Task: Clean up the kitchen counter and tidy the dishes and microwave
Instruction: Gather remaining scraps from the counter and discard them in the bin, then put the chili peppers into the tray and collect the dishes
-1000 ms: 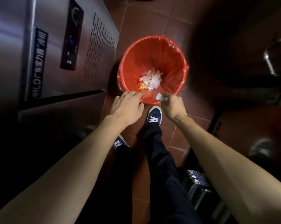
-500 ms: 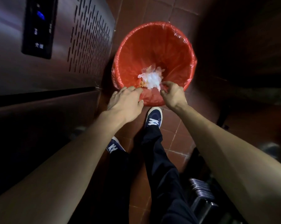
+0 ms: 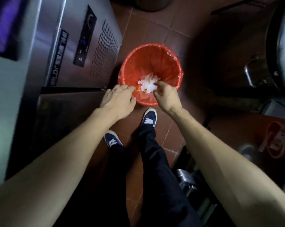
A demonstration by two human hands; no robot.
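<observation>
Two hands, left hand (image 3: pixel 118 99) and right hand (image 3: pixel 167 97), over one red bin (image 3: pixel 171 68) (one liner).

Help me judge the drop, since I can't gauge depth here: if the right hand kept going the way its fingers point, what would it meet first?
Probably the crumpled white trash inside the red bin; the right hand points at it, though depth is unclear.

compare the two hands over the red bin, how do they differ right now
The left hand lies palm down with fingers fairly straight at the near rim of the red bin; the right hand has its fingers loosely curled and its thumb apart. Both are above the near rim, and neither plainly holds anything.
</observation>
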